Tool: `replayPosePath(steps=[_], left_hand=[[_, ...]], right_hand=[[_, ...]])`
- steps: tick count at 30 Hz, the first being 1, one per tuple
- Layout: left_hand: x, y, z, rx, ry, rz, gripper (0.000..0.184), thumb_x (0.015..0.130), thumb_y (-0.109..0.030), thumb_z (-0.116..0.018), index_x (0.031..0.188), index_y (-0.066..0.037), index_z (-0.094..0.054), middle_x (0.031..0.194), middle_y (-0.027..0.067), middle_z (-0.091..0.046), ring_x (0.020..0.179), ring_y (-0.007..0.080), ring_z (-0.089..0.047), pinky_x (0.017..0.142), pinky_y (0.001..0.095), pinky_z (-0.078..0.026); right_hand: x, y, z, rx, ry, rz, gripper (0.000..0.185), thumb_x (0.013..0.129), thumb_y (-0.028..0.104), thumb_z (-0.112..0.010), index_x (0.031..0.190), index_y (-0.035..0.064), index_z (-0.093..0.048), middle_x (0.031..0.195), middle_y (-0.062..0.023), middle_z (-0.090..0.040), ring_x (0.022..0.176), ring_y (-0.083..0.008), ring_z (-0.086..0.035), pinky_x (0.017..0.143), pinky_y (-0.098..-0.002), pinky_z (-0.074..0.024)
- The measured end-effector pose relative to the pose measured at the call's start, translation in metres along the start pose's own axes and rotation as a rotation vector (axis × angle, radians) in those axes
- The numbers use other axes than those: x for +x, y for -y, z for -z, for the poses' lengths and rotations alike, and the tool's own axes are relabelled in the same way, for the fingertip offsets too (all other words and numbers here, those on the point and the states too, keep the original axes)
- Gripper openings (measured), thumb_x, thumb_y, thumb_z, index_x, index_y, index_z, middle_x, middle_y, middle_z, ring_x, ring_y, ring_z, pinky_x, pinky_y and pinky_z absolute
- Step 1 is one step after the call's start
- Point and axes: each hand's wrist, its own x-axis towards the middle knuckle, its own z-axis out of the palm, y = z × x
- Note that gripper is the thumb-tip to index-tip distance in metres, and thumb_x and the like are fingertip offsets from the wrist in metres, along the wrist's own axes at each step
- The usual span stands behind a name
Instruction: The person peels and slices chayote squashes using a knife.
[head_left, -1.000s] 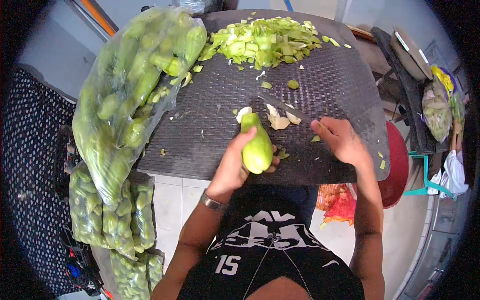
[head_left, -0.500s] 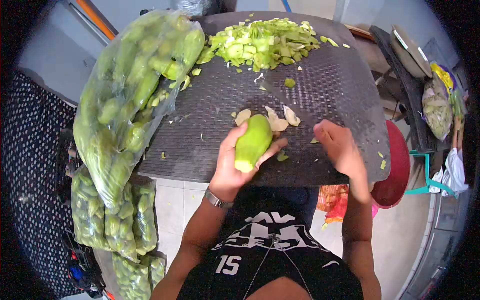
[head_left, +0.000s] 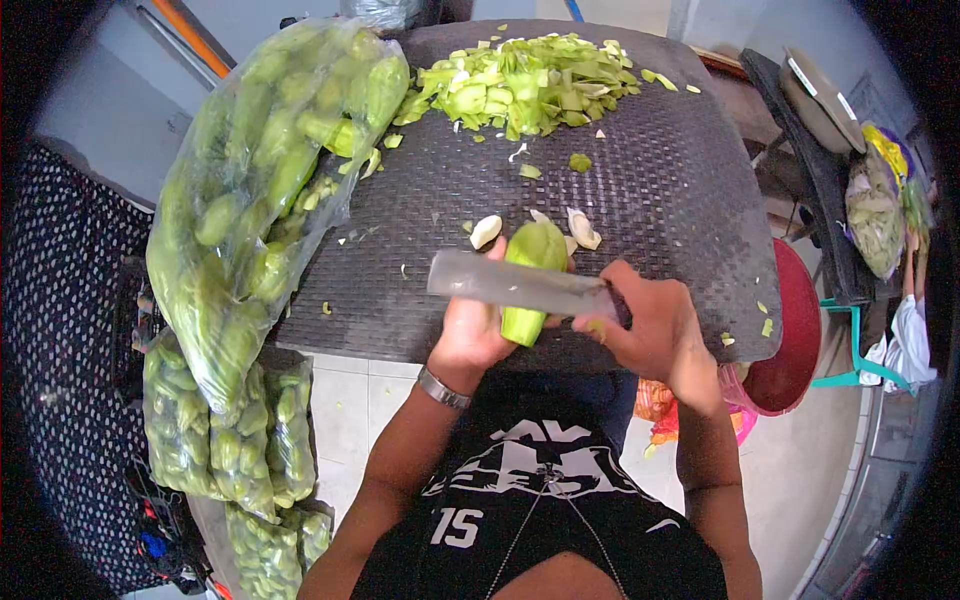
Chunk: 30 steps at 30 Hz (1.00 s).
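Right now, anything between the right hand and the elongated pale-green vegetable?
Yes: the broad grey knife blade, held in the right hand, crosses in front of the elongated pale-green vegetable; contact unclear. Parts of the left hand also show along the vegetable's right edge. Nothing else visible between.

Left of the left grip (head_left: 475,330), a strip of dark brown woven-topped bench (head_left: 390,225) offers passage as far as a bulging clear plastic bag of green vegetables (head_left: 265,165), which walls off that side. Above the left grip, a broad grey flat-bladed knife (head_left: 500,283) bars descent onto the pale-green pear-shaped vegetable (head_left: 537,243). Just ahead, thin cream-coloured scraps (head_left: 486,232) dot the way; farther ahead, a lane crosses before a loose heap of light-green peelings (head_left: 530,85). Right of the right grip (head_left: 655,325), only a narrow margin separates it from the bench's edge.
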Motion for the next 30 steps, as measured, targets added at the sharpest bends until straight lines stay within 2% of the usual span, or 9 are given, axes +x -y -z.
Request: replayPosePath(steps=[1,4,8,11,17,22,24,29,30], left_hand=[[0.003,0.003,0.006,0.075,-0.024,0.064,0.068,0.103,-0.065,-0.042,0.14,-0.009,-0.056,0.129,0.0156,-0.067,0.111,0.0303,-0.07,0.092,0.0471,-0.059],[0.004,0.013,-0.005,0.18,-0.002,-0.015,0.064,0.106,-0.059,-0.043,0.144,-0.01,-0.055,0.138,0.0128,-0.064,0.123,0.0302,-0.064,0.106,0.0476,-0.052],[0.003,0.021,-0.014,0.124,0.008,-0.033,0.063,0.106,-0.06,-0.043,0.143,-0.011,-0.056,0.133,0.0104,-0.066,0.12,0.026,-0.066,0.106,0.043,-0.053],[-0.002,0.022,-0.032,0.046,-0.175,-0.019,0.072,0.1,-0.072,-0.043,0.132,-0.01,-0.062,0.118,0.013,-0.071,0.098,0.0248,-0.074,0.083,0.0407,-0.062],[-0.008,0.01,0.002,0.28,-0.095,0.14,0.076,0.097,-0.079,-0.038,0.118,-0.012,-0.065,0.088,0.0146,-0.072,0.049,0.0266,-0.064,0.037,0.033,-0.049],[-0.016,0.0,0.004,0.142,-0.087,0.178,0.075,0.098,-0.077,-0.037,0.118,-0.01,-0.063,0.081,0.016,-0.069,0.047,0.0288,-0.063,0.036,0.0352,-0.048],[-0.016,-0.001,0.007,0.119,-0.073,0.195,0.074,0.098,-0.077,-0.037,0.119,-0.01,-0.063,0.082,0.0164,-0.069,0.046,0.0289,-0.062,0.036,0.0353,-0.048],[-0.012,0.015,0.008,0.274,-0.135,0.162,0.072,0.102,-0.072,-0.032,0.12,-0.009,-0.062,0.082,0.016,-0.069,0.046,0.0274,-0.061,0.037,0.035,-0.047],[-0.014,0.013,0.006,0.3,-0.126,0.14,0.072,0.103,-0.071,-0.031,0.12,-0.009,-0.062,0.081,0.0156,-0.068,0.046,0.027,-0.06,0.037,0.0351,-0.047]], right_hand=[[0.0,0.001,-0.003,-0.033,-0.011,0.057,0.062,0.086,0.066,-0.069,0.1,0.006,-0.059,0.075,-0.0213,-0.07,0.073,-0.0447,-0.07,0.063,-0.0534,-0.0542],[0.001,0.006,-0.005,-0.094,0.046,0.108,0.056,0.081,0.055,-0.079,0.1,0.0054,-0.06,0.071,-0.02,-0.065,0.07,-0.0433,-0.068,0.06,-0.0482,-0.0517],[-0.002,0.005,-0.008,-0.114,0.041,0.166,0.061,0.079,0.06,-0.078,0.098,0.0054,-0.06,0.069,-0.0184,-0.065,0.069,-0.0414,-0.069,0.059,-0.0479,-0.0521],[-0.001,0.003,-0.003,-0.137,0.059,0.182,0.062,0.079,0.062,-0.077,0.096,0.0058,-0.06,0.067,-0.0174,-0.064,0.068,-0.0408,-0.069,0.059,-0.0477,-0.052],[0.006,-0.029,-0.002,-0.171,0.043,0.174,0.063,0.079,0.066,-0.075,0.098,0.0074,-0.059,0.065,-0.0164,-0.063,0.068,-0.0421,-0.068,0.059,-0.0487,-0.0514],[0.016,-0.062,-0.001,-0.238,0.031,0.121,0.06,0.08,0.065,-0.074,0.1,0.01,-0.059,0.066,-0.0177,-0.063,0.07,-0.043,-0.068,0.06,-0.0509,-0.0507],[0.021,-0.057,0.0,-0.202,0.12,0.101,0.066,0.083,0.071,-0.069,0.102,0.0079,-0.062,0.073,-0.0221,-0.069,0.074,-0.045,-0.07,0.064,-0.0525,-0.055],[0.033,-0.035,-0.007,-0.176,0.154,0.157,0.067,0.09,0.072,-0.059,0.104,0.0068,-0.062,0.077,-0.0259,-0.069,0.078,-0.0467,-0.07,0.068,-0.0539,-0.0553],[0.035,-0.04,-0.007,-0.177,0.172,0.038,0.065,0.091,0.07,-0.059,0.104,0.0063,-0.063,0.078,-0.0266,-0.069,0.079,-0.0472,-0.07,0.069,-0.0542,-0.0553]])
